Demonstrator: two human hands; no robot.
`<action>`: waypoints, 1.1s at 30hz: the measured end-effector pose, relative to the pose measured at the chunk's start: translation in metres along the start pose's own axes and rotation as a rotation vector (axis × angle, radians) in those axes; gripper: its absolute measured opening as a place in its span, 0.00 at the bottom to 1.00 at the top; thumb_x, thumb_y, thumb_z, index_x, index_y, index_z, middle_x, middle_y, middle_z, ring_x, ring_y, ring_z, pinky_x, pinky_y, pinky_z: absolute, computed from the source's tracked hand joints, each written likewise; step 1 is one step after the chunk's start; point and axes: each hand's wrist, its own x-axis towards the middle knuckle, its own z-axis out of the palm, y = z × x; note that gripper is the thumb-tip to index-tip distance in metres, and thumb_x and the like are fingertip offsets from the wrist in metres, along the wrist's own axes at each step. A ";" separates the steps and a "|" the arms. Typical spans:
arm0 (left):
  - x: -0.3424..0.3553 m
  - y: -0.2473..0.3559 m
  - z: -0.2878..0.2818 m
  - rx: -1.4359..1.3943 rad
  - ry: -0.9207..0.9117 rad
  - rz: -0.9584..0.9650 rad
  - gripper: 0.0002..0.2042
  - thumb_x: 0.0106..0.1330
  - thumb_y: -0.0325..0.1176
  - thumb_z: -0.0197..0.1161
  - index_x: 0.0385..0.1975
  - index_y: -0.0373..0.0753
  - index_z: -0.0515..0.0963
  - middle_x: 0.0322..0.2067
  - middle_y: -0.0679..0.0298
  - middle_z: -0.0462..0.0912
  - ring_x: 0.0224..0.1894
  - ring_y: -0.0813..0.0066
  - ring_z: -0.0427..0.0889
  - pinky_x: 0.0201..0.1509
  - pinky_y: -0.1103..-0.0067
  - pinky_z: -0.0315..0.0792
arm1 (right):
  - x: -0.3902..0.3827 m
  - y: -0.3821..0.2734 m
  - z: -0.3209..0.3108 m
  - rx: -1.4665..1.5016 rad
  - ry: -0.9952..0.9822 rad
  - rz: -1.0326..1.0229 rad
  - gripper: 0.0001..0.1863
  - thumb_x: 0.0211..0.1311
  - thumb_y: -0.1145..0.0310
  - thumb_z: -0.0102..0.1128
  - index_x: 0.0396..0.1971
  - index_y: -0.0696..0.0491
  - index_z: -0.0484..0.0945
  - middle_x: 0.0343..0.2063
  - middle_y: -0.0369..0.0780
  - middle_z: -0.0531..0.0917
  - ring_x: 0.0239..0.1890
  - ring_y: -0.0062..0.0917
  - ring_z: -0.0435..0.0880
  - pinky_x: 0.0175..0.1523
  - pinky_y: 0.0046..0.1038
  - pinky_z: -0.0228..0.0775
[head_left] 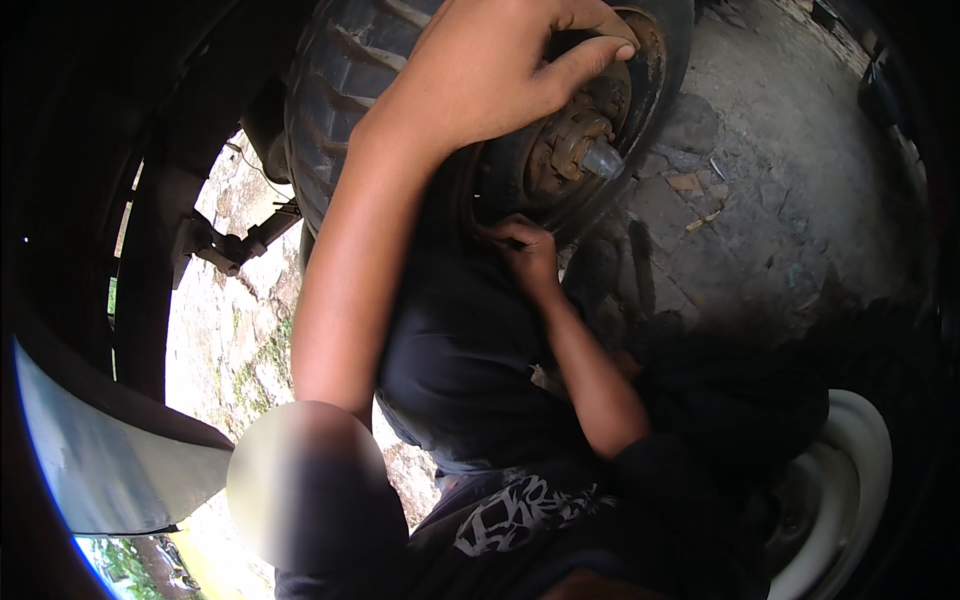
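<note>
Left hand (pixel 505 80) bent over the wheel (pixel 575 143), right hand (pixel 531 256) lower

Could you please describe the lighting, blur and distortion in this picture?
Head view: glare washes out the stony surface; shadow blackens the upper-left corner; fisheye apparently bows the pale panel; a round blur hides part of the left sleeve; the wheel hub looks clear.

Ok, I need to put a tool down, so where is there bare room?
Best patch: the grey floor right of the tyre, beyond the scattered scraps. It's crowded around the hub: the left hand lies above it, the right hand below, near the dark-clothed leg.
</note>
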 end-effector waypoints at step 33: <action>0.004 0.002 0.001 -0.006 -0.013 -0.014 0.08 0.73 0.28 0.68 0.44 0.32 0.90 0.41 0.49 0.93 0.46 0.57 0.95 0.52 0.70 0.84 | 0.001 0.043 -0.013 0.095 0.052 0.566 0.20 0.74 0.68 0.69 0.62 0.57 0.86 0.55 0.38 0.91 0.55 0.21 0.88 0.63 0.24 0.77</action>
